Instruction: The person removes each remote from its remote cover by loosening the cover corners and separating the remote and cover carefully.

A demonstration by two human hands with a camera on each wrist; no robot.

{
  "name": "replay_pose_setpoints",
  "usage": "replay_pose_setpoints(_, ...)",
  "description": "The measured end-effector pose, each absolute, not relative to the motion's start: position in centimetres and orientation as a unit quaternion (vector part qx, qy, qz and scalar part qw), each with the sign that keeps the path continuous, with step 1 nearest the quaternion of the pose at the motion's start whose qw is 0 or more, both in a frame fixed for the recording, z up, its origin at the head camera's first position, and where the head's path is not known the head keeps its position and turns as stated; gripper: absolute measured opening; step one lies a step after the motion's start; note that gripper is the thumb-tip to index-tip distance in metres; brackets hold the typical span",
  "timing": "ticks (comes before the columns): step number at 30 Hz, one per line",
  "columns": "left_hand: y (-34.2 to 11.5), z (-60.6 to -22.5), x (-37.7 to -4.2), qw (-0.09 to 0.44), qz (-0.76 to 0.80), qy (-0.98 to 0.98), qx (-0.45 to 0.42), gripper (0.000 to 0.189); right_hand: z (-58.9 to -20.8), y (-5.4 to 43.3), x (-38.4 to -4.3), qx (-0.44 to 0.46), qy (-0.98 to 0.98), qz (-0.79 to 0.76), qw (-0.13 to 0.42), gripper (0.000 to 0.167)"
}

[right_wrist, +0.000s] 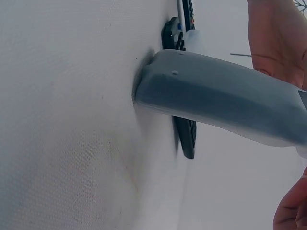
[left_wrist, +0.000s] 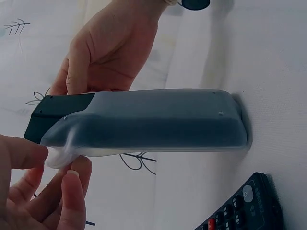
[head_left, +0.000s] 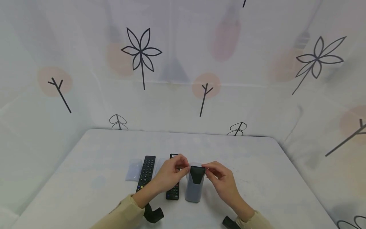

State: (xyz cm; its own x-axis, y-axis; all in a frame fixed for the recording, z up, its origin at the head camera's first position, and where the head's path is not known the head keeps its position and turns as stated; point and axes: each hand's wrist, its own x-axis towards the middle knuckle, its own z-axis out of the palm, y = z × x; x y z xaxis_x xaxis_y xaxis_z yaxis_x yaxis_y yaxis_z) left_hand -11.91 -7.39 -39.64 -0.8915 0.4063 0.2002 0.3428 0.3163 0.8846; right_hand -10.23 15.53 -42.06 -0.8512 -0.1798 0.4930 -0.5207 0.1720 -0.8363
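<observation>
A dark remote control (head_left: 197, 175) stands on end on the table, most of its length inside a translucent protective cover (head_left: 193, 192). Its black upper end shows bare above the cover's slanted edge. My left hand (head_left: 169, 173) pinches the loose lip of the cover (left_wrist: 61, 157) between thumb and fingers near the top. On the opposite side, my right hand (head_left: 222, 179) has thumb and forefinger together at the cover's upper edge. In the right wrist view the fingers of the right hand (right_wrist: 293, 203) are partly cut off.
Left of the covered remote lie two black remotes, one (head_left: 172, 192) partly behind my left hand and another (head_left: 147, 170) farther left. A clear plastic cover (head_left: 133, 170) lies beside the farther one. Patterned cloth walls (head_left: 177, 105) enclose the white table (head_left: 100, 152).
</observation>
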Motion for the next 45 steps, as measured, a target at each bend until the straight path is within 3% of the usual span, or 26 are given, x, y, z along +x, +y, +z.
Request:
replay_pose_setpoints(5, -7.4, -39.7, -11.8, 0.023, 0.532, 0.815, 0.227, 0.004, -42.0, 15.5, -10.2, 0.228, -0.755, 0.600, 0.131, 0.025)
replay_pose_setpoints(19, -7.3, -39.8, -11.7, -0.007, 0.526, 0.816, 0.239, 0.014, -42.0, 15.4, -10.5, 0.200, -0.756, 0.614, 0.104, 0.018)
replay_pose_setpoints(36, -7.5, -41.2, -11.7, 0.001, 0.499, 0.832, 0.241, 0.017, -43.0, 15.3, -10.0, 0.148, -0.783, 0.602, 0.055, 0.017)
replay_pose_setpoints(40, -7.8, -41.2, -11.4, 0.025, 0.504, 0.828, 0.244, 0.024, -42.5, 15.6, -9.8, 0.129, -0.783, 0.608, 0.029, 0.022)
replay_pose_setpoints(45, -7.9, -41.1, -11.1, 0.017, 0.501, 0.827, 0.254, 0.030, -41.9, 15.4, -9.5, 0.115, -0.805, 0.581, 0.019, 0.034)
